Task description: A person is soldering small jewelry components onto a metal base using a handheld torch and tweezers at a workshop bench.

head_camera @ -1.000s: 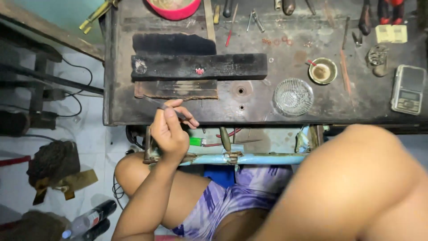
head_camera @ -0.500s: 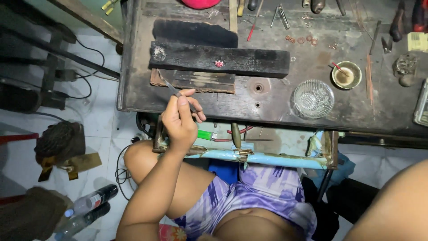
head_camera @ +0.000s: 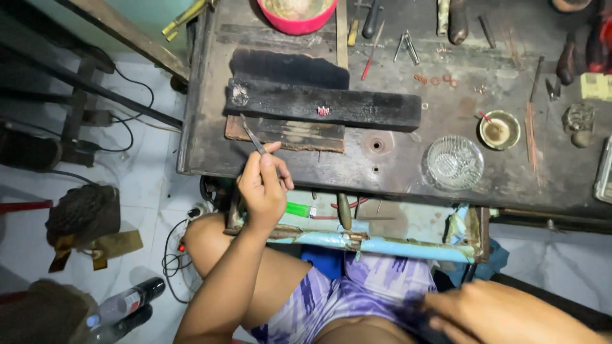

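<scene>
My left hand (head_camera: 264,185) is at the front edge of the dark workbench (head_camera: 408,172), fingers pinched on thin metal tweezers (head_camera: 253,137). The tweezer tips point up-left toward a worn wooden slab (head_camera: 287,132). Behind the slab lies a long charred wooden block (head_camera: 357,109) with a tiny pink piece (head_camera: 324,111) on it, apart from the tweezers. My right hand (head_camera: 503,315) is low at the bottom right, over my lap in purple patterned shorts (head_camera: 357,286). Its fingers are partly cut off, and I cannot tell whether it holds anything.
A cut-glass dish (head_camera: 454,162) and a small round bowl (head_camera: 499,129) sit right of the block. A pink bowl (head_camera: 296,13), pliers, files and small rings lie at the back. Bottles (head_camera: 124,306), cables and a dark bag (head_camera: 86,213) are on the floor to the left.
The view has shifted and come closer. My left hand keeps the tweezers at the bench edge. My right hand now shows at the bottom right.
</scene>
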